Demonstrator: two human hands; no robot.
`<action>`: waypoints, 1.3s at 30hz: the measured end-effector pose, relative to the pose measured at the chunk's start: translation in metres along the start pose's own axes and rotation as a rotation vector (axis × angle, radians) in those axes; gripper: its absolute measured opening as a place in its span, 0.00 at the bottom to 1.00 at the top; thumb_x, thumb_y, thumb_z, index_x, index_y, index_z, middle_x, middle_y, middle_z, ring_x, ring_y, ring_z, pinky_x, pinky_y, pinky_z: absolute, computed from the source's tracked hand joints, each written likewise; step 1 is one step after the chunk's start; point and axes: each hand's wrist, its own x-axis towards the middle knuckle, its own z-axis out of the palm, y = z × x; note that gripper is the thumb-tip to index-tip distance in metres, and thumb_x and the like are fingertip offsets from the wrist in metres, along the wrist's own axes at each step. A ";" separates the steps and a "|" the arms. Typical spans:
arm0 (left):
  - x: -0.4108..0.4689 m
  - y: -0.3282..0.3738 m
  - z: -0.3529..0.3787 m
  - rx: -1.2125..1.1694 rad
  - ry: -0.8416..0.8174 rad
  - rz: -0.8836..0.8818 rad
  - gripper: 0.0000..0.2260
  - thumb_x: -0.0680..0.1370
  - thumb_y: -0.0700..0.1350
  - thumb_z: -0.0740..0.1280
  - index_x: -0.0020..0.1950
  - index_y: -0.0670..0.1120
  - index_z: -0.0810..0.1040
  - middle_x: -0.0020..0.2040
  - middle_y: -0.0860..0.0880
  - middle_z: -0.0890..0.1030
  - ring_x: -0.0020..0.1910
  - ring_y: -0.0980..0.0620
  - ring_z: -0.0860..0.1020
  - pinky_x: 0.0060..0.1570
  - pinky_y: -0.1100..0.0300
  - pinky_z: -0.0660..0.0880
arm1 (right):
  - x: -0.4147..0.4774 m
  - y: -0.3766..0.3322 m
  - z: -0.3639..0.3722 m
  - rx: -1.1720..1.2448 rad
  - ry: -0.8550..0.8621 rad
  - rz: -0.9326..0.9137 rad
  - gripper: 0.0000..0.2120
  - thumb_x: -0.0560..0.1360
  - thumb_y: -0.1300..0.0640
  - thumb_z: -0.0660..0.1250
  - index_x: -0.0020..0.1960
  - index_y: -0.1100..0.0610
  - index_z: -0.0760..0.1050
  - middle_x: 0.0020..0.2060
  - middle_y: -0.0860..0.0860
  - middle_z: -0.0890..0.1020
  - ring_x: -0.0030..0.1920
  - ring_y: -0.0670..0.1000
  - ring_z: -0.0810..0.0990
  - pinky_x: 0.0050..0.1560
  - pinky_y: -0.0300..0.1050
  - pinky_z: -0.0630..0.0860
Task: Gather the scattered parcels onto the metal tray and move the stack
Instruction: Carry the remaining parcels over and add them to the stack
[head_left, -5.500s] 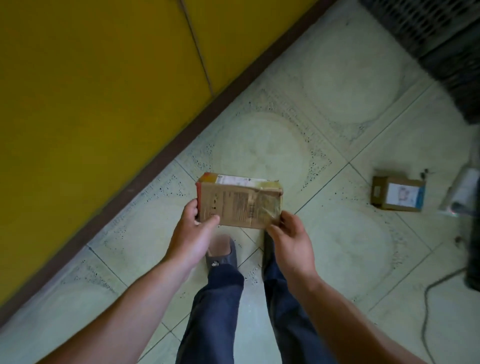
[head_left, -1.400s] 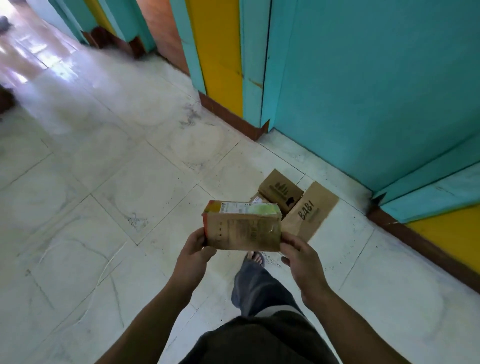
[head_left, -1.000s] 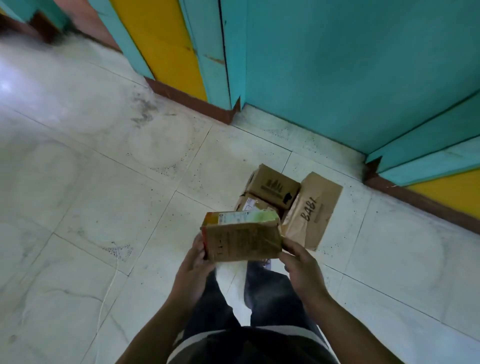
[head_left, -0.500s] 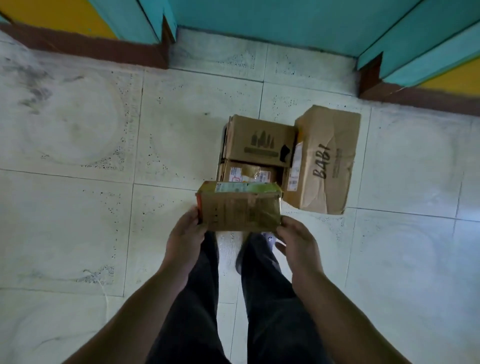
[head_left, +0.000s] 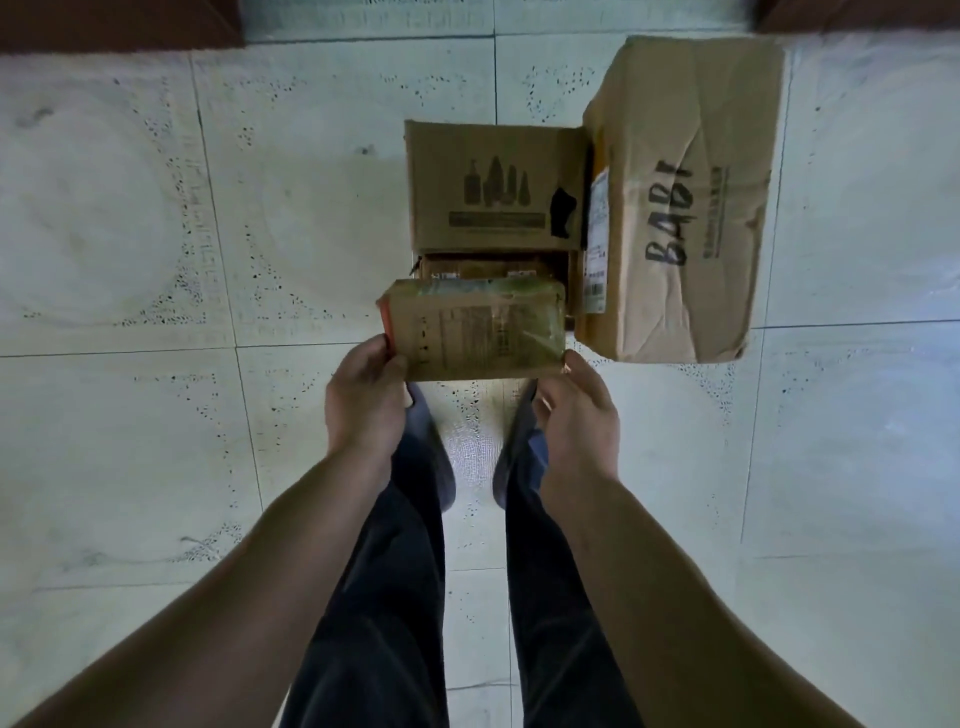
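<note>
So the left hand (head_left: 363, 395) and right hand (head_left: 576, 410) are just pinching the small taped parcel (head_left: 475, 330) by its near bottom corners, up in the air over the near edge of a flatter parcel (head_left: 488, 267) that sits by the bottle-print box (head_left: 493, 187) and the crumpled BABI box (head_left: 685, 197). Thin grip imo, so it could tip forward and drop, or land half on that flatter parcel and slide onto the tiled floor (head_left: 156, 415). Can't see any metal tray either.

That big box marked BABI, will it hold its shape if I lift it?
Probably not: the BABI box has creased, dented walls, so it may buckle when squeezed. Lying on a broad face, it seems unlikely to tip.
</note>
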 end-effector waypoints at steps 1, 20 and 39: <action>0.002 0.000 0.003 -0.003 0.005 0.014 0.11 0.79 0.41 0.63 0.49 0.57 0.79 0.45 0.61 0.81 0.47 0.58 0.80 0.55 0.50 0.79 | 0.002 0.001 0.000 0.029 -0.003 0.000 0.16 0.77 0.63 0.62 0.40 0.46 0.80 0.44 0.57 0.80 0.60 0.49 0.60 0.61 0.52 0.72; 0.029 0.005 0.023 -0.083 0.009 0.048 0.13 0.79 0.40 0.65 0.62 0.51 0.79 0.46 0.59 0.81 0.37 0.62 0.78 0.36 0.65 0.77 | 0.024 0.003 0.002 0.412 0.006 0.014 0.20 0.79 0.65 0.63 0.71 0.58 0.71 0.66 0.50 0.77 0.59 0.47 0.79 0.62 0.39 0.75; 0.014 0.016 0.021 0.040 -0.044 0.075 0.11 0.77 0.40 0.64 0.40 0.55 0.77 0.38 0.58 0.79 0.38 0.56 0.74 0.42 0.59 0.69 | 0.019 0.005 -0.006 0.288 -0.049 0.035 0.06 0.79 0.67 0.62 0.53 0.62 0.75 0.64 0.65 0.70 0.66 0.63 0.68 0.64 0.47 0.70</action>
